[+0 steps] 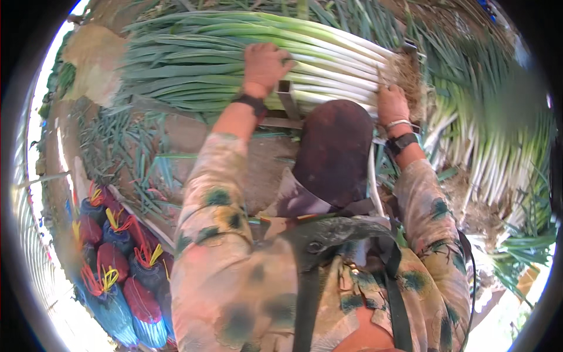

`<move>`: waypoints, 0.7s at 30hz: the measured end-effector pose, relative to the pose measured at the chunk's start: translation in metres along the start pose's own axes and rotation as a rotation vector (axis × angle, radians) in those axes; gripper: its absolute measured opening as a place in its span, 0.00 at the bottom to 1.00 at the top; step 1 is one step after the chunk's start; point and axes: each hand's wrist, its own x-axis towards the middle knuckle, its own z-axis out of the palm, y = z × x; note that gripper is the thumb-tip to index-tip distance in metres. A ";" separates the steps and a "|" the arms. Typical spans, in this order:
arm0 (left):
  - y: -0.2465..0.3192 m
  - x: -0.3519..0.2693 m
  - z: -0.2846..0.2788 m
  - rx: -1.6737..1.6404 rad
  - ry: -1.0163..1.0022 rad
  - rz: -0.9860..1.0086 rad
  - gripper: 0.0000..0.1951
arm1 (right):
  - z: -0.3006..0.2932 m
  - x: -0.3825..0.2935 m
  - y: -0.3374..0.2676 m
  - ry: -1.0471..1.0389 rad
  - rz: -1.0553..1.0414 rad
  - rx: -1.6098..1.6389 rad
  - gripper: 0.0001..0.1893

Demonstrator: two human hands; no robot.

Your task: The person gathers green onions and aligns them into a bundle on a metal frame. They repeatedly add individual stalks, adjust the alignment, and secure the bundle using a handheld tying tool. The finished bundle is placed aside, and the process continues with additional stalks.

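Observation:
A thick layer of long green onions (334,57) lies sideways before me, green leaves to the left and white stalks with roots (404,75) to the right. My left hand (266,66) is on top of the stalks where green turns white, its fingers curled over. My right hand (393,105) touches the near stalks beside the root ends, fingers bent. Whether either hand grips a stalk is hidden. An upright metal post (288,99) of a low frame stands at the near side of the layer, just right of my left wrist.
More green onions (497,145) are heaped at the right. Mesh sacks (114,259) tied with red and yellow cord stand at the lower left. Cut leaves (127,149) litter the ground. A dark rounded form (334,154) rises between my arms, close to the frame.

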 end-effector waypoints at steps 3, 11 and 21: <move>0.006 0.009 0.012 0.021 0.128 -0.029 0.15 | 0.001 0.008 -0.005 0.020 0.036 0.026 0.09; -0.003 0.034 -0.032 -0.520 -0.035 -0.169 0.14 | -0.017 -0.043 -0.010 0.180 -0.297 0.274 0.20; 0.131 0.087 -0.142 -0.830 -0.104 0.401 0.16 | 0.055 -0.197 0.015 -0.003 0.007 0.475 0.16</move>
